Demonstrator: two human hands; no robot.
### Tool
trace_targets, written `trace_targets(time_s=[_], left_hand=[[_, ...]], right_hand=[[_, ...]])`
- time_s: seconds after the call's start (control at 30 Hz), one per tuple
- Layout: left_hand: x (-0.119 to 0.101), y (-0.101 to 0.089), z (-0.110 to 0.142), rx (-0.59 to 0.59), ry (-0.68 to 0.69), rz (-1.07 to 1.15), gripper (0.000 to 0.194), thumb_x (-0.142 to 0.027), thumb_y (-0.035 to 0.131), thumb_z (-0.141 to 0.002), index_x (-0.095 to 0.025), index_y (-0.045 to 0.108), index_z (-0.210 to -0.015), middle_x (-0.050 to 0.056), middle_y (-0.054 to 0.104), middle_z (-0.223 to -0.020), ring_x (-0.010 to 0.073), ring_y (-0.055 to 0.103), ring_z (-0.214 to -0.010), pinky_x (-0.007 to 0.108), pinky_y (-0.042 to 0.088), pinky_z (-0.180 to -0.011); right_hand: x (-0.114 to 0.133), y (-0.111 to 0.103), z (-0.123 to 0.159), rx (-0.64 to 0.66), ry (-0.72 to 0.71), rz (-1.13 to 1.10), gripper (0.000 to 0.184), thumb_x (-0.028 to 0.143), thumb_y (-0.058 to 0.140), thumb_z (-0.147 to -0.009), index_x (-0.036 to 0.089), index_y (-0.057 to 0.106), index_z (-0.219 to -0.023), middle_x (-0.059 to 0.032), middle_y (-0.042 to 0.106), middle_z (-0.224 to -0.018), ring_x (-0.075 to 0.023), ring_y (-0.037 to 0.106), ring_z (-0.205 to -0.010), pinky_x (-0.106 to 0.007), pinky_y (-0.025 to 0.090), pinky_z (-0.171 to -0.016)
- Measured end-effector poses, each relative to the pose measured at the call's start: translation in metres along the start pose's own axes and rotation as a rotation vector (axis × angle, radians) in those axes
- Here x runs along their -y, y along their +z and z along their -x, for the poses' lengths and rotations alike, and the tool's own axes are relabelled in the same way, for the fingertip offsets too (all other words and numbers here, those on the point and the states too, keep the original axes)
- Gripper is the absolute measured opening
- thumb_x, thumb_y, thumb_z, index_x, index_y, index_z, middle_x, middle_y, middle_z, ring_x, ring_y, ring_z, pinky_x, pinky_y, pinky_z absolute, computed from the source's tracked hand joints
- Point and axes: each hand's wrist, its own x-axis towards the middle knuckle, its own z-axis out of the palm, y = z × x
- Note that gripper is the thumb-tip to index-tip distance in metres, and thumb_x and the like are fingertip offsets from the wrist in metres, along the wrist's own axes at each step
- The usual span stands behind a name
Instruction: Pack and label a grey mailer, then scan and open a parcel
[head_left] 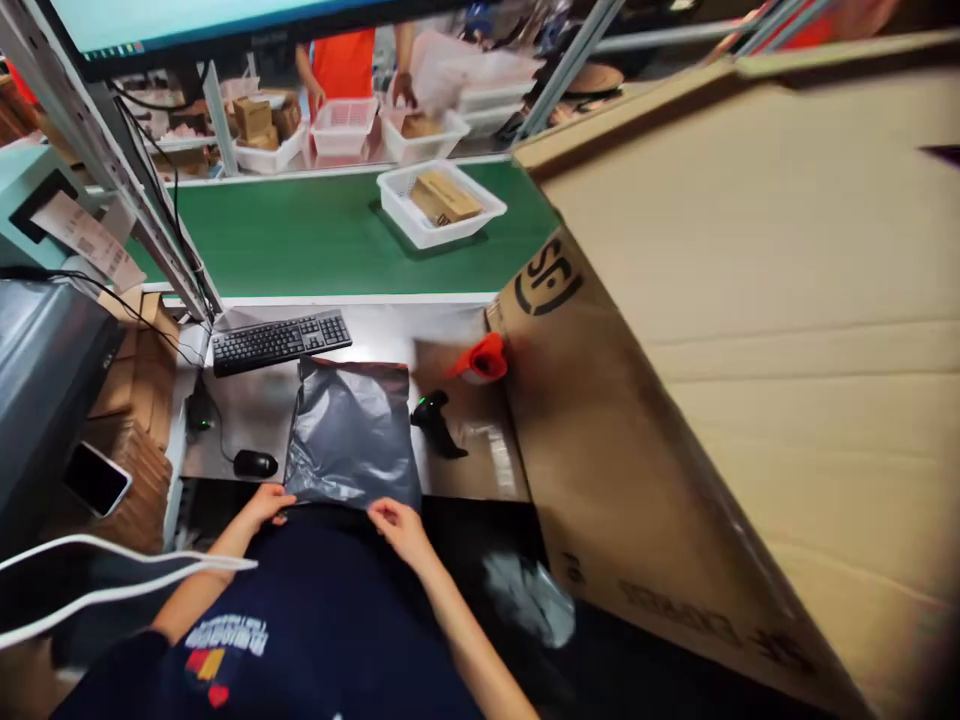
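Observation:
A dark grey plastic mailing bag (352, 430) lies on the metal worktop in front of me, its surface creased and shiny. My left hand (268, 503) pinches the bag's near left corner. At the near right corner my right hand (396, 522) holds the bag between thumb and fingers. Just right of the bag lies a black barcode scanner (440, 425) with a green light. A black mouse (255, 463) is to its left, and a black keyboard (281, 342) lies beyond it. Whatever may be inside the bag is hidden.
A large cardboard box (600, 430) walls off the right side, with an orange roll (484, 358) beside it. Behind the worktop, a white basket (442, 235) holding a carton stands on a green conveyor (285, 240). A phone (97, 478) rests at left; a person in orange stands across.

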Motion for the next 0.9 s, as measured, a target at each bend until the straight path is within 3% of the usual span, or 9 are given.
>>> trace_targets(time_s=[0.13, 0.3, 0.5, 0.73, 0.83, 0.9], left_hand=[[0.006, -0.011, 0.006, 0.04, -0.083, 0.001, 0.046, -0.05, 0.091, -0.064, -0.016, 0.06, -0.065, -0.003, 0.058, -0.052, 0.0112, 0.057, -0.052, 0.023, 0.046, -0.055], [0.011, -0.016, 0.02, 0.089, -0.079, 0.075, 0.041, -0.041, 0.094, -0.057, -0.016, 0.064, -0.068, 0.0, 0.067, -0.06, 0.0132, 0.065, -0.06, 0.024, 0.049, -0.06], [0.02, -0.014, 0.036, 0.092, -0.044, 0.156, 0.032, -0.031, 0.091, -0.056, -0.015, 0.067, -0.07, -0.001, 0.069, -0.063, 0.0112, 0.064, -0.06, 0.024, 0.05, -0.063], [0.024, -0.017, 0.037, 0.065, 0.003, 0.161, 0.028, -0.029, 0.089, -0.06, -0.013, 0.069, -0.071, -0.001, 0.068, -0.061, 0.0111, 0.062, -0.06, 0.025, 0.05, -0.066], [0.022, -0.017, 0.034, 0.065, 0.01, 0.128, 0.026, -0.029, 0.087, -0.061, -0.013, 0.069, -0.071, 0.0, 0.068, -0.062, 0.0117, 0.063, -0.061, 0.026, 0.052, -0.067], [0.021, -0.017, 0.032, 0.068, 0.007, 0.097, 0.023, -0.028, 0.085, -0.063, -0.014, 0.069, -0.071, 0.001, 0.069, -0.063, 0.0126, 0.064, -0.062, 0.026, 0.052, -0.066]], right_hand=[[0.039, 0.064, -0.028, 0.261, -0.18, 0.227, 0.013, 0.02, 0.064, -0.082, 0.02, 0.076, -0.077, -0.0026, 0.074, -0.074, -0.0166, 0.066, -0.067, -0.028, 0.052, -0.068], [0.045, 0.112, -0.035, 0.33, -0.404, 0.508, 0.016, 0.014, 0.068, -0.089, 0.022, 0.082, -0.091, -0.0054, 0.078, -0.09, -0.0184, 0.071, -0.084, -0.028, 0.052, -0.078], [0.035, 0.127, -0.025, 0.372, -0.57, 0.632, 0.016, 0.022, 0.067, -0.097, 0.022, 0.082, -0.104, -0.0063, 0.078, -0.098, -0.0192, 0.071, -0.091, -0.027, 0.053, -0.079], [0.03, 0.139, -0.016, 0.3, -0.664, 0.726, 0.021, 0.022, 0.059, -0.101, 0.021, 0.08, -0.105, -0.0075, 0.078, -0.097, -0.0188, 0.07, -0.089, -0.026, 0.054, -0.078], [0.031, 0.147, -0.016, 0.246, -0.583, 0.598, 0.022, 0.02, 0.058, -0.099, 0.02, 0.079, -0.094, -0.0073, 0.077, -0.092, -0.0178, 0.069, -0.084, -0.026, 0.053, -0.079], [0.027, 0.139, -0.015, 0.113, -0.4, 0.356, 0.018, 0.023, 0.062, -0.093, 0.02, 0.077, -0.084, -0.0053, 0.076, -0.087, -0.0171, 0.068, -0.081, -0.027, 0.052, -0.08]])
